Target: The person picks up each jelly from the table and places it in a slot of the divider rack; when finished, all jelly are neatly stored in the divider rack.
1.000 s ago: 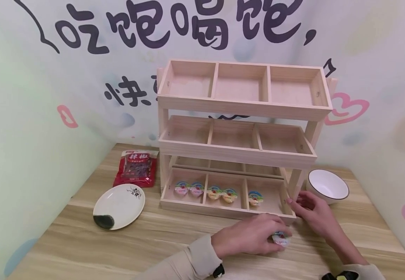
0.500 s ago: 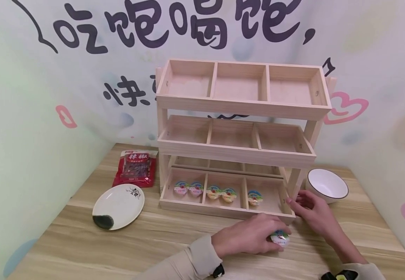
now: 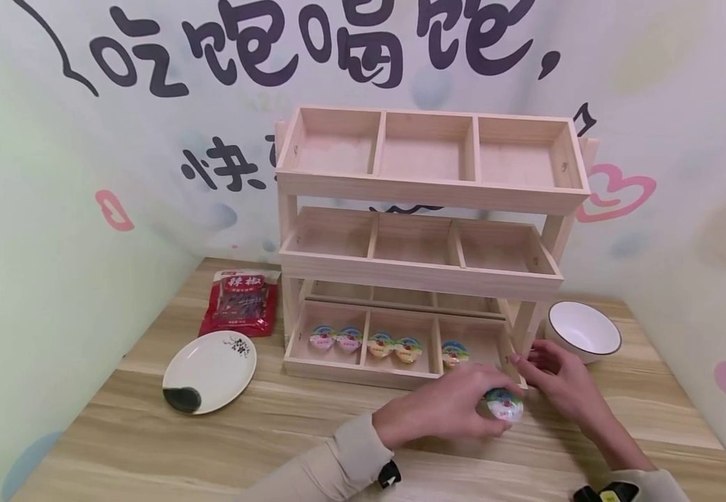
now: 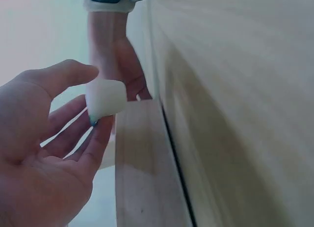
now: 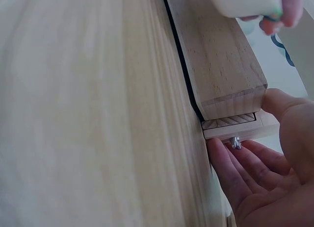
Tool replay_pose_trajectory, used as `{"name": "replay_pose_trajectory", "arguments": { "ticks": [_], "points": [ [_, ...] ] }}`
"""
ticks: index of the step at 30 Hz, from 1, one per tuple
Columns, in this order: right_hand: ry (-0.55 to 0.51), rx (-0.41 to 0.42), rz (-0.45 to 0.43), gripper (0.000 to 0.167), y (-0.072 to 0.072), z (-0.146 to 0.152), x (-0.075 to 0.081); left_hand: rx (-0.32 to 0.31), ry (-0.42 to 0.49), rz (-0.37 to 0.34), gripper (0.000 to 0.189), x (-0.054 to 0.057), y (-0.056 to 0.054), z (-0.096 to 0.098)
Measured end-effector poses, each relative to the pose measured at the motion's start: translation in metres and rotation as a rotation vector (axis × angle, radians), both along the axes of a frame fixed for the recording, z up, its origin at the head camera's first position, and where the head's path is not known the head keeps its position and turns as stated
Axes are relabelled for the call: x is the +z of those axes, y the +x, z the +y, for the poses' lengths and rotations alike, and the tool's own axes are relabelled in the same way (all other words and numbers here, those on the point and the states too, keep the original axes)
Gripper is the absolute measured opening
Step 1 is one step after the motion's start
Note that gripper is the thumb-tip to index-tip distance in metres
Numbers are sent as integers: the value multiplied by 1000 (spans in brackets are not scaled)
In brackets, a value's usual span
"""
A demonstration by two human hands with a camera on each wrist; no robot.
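Observation:
In the head view my left hand [image 3: 453,404] pinches a small jelly cup [image 3: 504,406] with a printed lid, just in front of the lowest tray. The left wrist view shows the cup's white body [image 4: 106,98] between thumb and fingers. My right hand [image 3: 565,382] grips the lower right end of the wooden shelf rack [image 3: 422,272]. Its thumb lies at the front corner and its fingers are against the end panel [image 5: 245,133], near a metal bolt. In the bottom tray, two pink-lidded cups [image 3: 335,339] sit left, two yellowish cups [image 3: 394,347] middle, one cup [image 3: 455,353] right.
A white bowl [image 3: 584,331] stands behind my right hand. To the rack's left lie an oval plate [image 3: 218,366] and a red packet of dried chillies [image 3: 240,302]. The wood-grain table [image 3: 224,453] stretches out in front.
My left hand has lifted the jelly cup slightly towards the bottom tray, and its lid tilts more to view. The right hand stays at the rack's end.

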State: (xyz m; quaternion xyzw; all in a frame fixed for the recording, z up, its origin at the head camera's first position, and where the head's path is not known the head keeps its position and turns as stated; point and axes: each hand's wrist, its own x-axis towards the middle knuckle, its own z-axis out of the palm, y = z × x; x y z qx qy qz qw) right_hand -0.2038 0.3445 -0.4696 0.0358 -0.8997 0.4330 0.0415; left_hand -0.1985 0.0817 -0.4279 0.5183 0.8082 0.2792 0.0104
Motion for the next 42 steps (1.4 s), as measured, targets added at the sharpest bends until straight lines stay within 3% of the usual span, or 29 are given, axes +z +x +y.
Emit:
{"name": "replay_pose_trajectory", "arguments": {
  "ticks": [7,13,16,28,42],
  "points": [
    [18,7,24,47,2,2,0,82,134,-67,46,7,-13,-4],
    [14,-2,5,51,1,2,0,191,150,-133,53,5,-25,-3],
    [25,-6,-7,53,0,3,-1,226,150,-118,52,0,-33,1],
    [42,-9,-2,53,0,-1,1,213,40,-53,40,-6,-49,9],
    [-1,-5,19,48,0,1,-1,219,-55,-99,42,-13,-58,7]
  ]
}}
